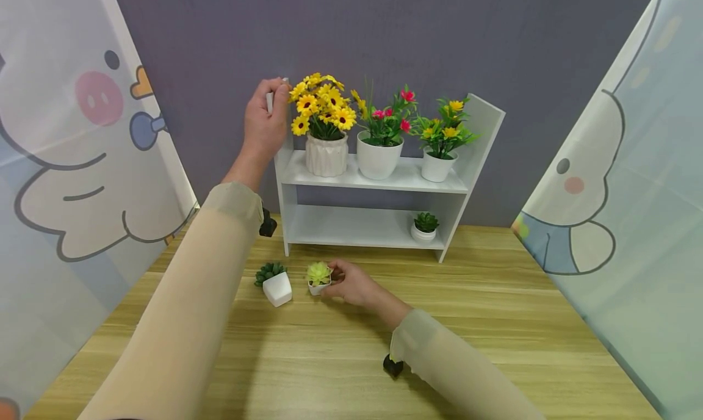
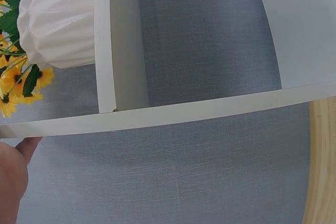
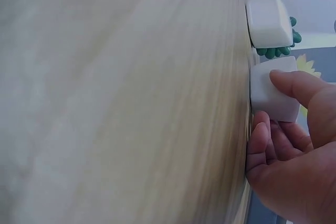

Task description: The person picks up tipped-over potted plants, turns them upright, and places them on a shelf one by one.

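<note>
My left hand (image 1: 266, 118) grips the top of the left side panel of a white two-tier shelf (image 1: 359, 226); in the left wrist view a fingertip touches the panel's edge. On the tabletop before the shelf, my right hand (image 1: 354, 284) holds a light green succulent (image 1: 318, 274) by its small white square pot (image 3: 272, 98), thumb on one side and fingers on the other. The pot stands upright, on or very near the wood. Just left of it, a dark green succulent (image 1: 270, 273) in a white pot (image 1: 278, 290) lies tipped over on the table.
On the upper tier stand yellow sunflowers (image 1: 325, 105) in a ribbed pot, pink flowers (image 1: 405, 96) in a round pot and yellow flowers (image 1: 450, 132) in a smaller pot. A succulent (image 1: 425, 222) sits at the lower tier's right end. A grey wall (image 1: 549, 60) rises behind.
</note>
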